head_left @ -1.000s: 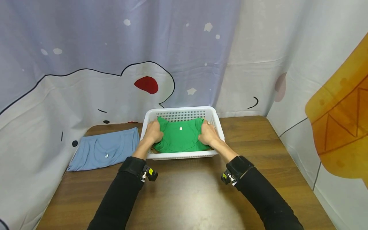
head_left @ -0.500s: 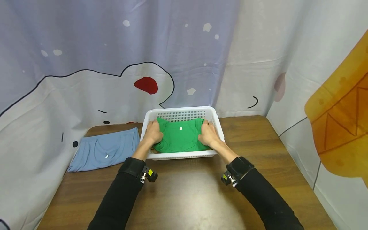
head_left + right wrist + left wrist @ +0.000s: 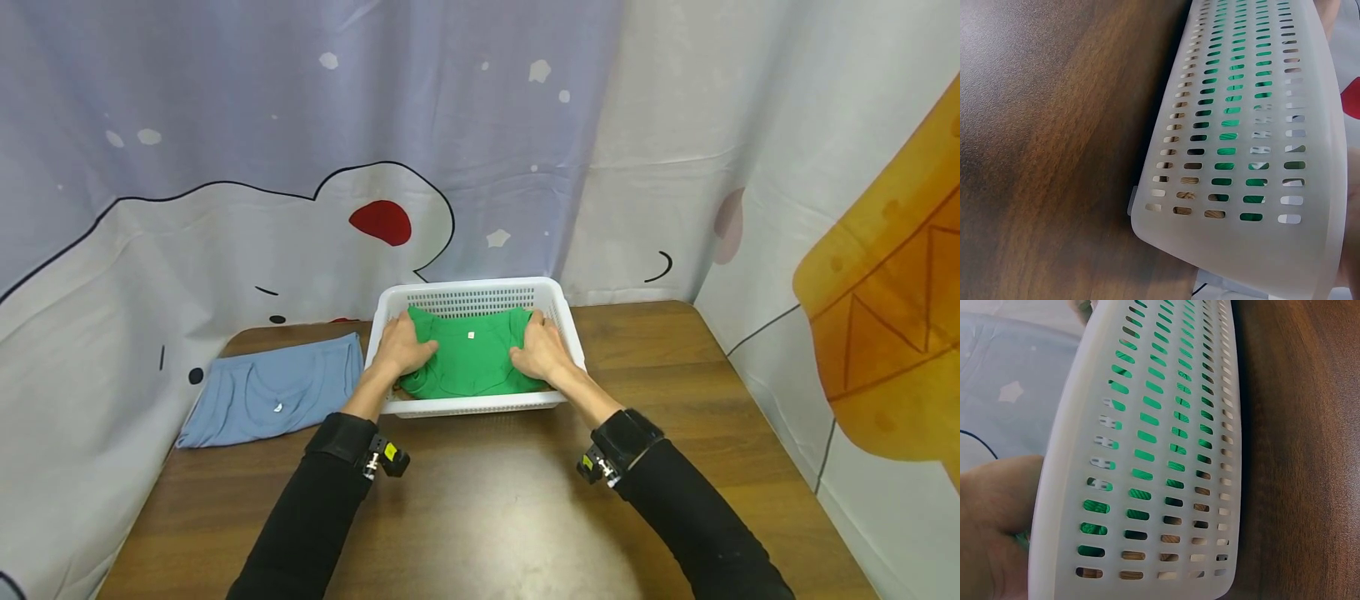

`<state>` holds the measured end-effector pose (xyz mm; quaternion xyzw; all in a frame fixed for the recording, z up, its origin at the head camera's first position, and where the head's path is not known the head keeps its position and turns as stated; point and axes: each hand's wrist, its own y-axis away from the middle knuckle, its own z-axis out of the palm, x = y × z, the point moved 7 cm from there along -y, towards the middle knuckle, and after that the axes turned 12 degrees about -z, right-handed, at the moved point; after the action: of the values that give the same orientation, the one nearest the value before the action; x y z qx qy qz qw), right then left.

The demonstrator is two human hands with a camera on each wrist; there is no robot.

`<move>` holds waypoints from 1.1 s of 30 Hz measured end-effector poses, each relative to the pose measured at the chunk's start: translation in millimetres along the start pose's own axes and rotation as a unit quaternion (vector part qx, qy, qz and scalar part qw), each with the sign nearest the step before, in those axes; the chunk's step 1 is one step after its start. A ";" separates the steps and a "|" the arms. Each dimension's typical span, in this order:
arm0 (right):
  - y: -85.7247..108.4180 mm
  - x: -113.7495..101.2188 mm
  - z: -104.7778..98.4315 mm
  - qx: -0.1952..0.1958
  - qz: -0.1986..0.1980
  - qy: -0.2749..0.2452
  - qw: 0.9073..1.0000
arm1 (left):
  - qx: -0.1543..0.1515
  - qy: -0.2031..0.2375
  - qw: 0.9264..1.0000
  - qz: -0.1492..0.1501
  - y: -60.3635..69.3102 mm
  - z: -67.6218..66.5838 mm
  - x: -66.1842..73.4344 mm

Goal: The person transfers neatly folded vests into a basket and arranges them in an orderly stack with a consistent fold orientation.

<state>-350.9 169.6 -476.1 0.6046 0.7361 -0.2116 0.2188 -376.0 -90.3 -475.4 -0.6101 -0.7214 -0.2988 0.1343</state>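
A folded green T-shirt [image 3: 474,358], a small white label near its neckline, lies inside a white perforated plastic basket [image 3: 476,406]. At the shirt's left side is my left hand [image 3: 403,346], its thumb stretched out over the fabric. My right hand [image 3: 542,348] is at the shirt's right side, the thumb likewise pointing inward. Both hands reach over the basket's front rim. In the wrist views the perforated basket wall [image 3: 1147,437] hides most of the fingers, and green cloth shows through the slots.
Left of the basket a folded blue shirt [image 3: 281,392] lies on the brown wooden table [image 3: 480,500]. A printed curtain [image 3: 480,125] hangs close behind the table and along its sides.
Both thumbs have come away from the cloth and now extend inward; earlier the fingers were curled in at the shirt's sides. The shirt and basket have stayed in place.
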 end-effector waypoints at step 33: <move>14.2 -12.9 -18.8 0.068 -0.037 -0.026 0.997 | 0.018 0.015 0.998 0.055 32.7 -22.2 15.9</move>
<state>-336.0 172.7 -454.0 0.5847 0.7359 -0.2850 0.1880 -351.9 -88.3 -440.4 -0.6416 -0.6902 -0.2869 0.1722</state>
